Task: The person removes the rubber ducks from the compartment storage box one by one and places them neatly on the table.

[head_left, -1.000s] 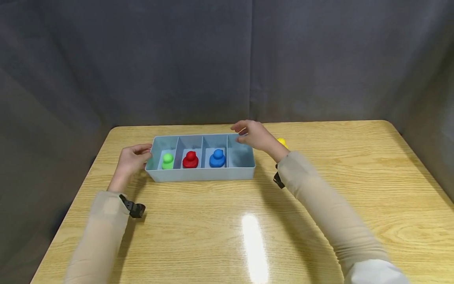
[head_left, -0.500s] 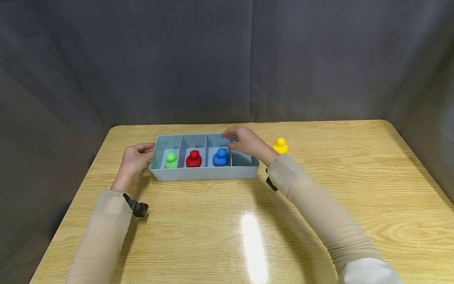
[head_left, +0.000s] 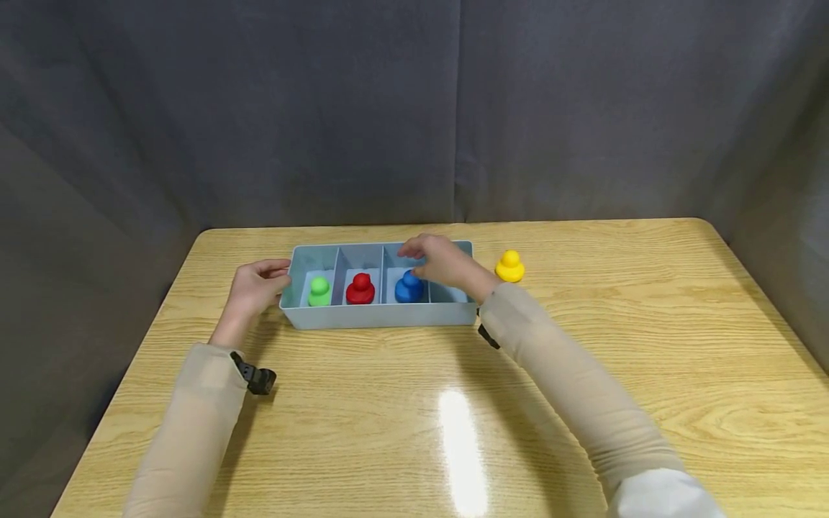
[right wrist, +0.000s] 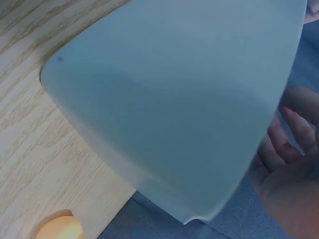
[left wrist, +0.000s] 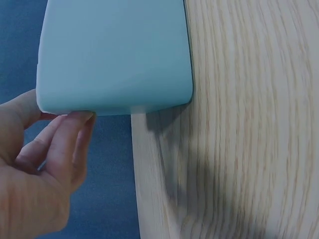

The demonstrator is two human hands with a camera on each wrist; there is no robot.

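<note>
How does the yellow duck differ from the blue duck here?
The yellow duck stands on the bare table, outside the tray; the blue duck sits in the tray's third compartment. The yellow is fully visible; the right hand partly covers the blue. Both look the same shape.

No readable text or labels anywhere
</note>
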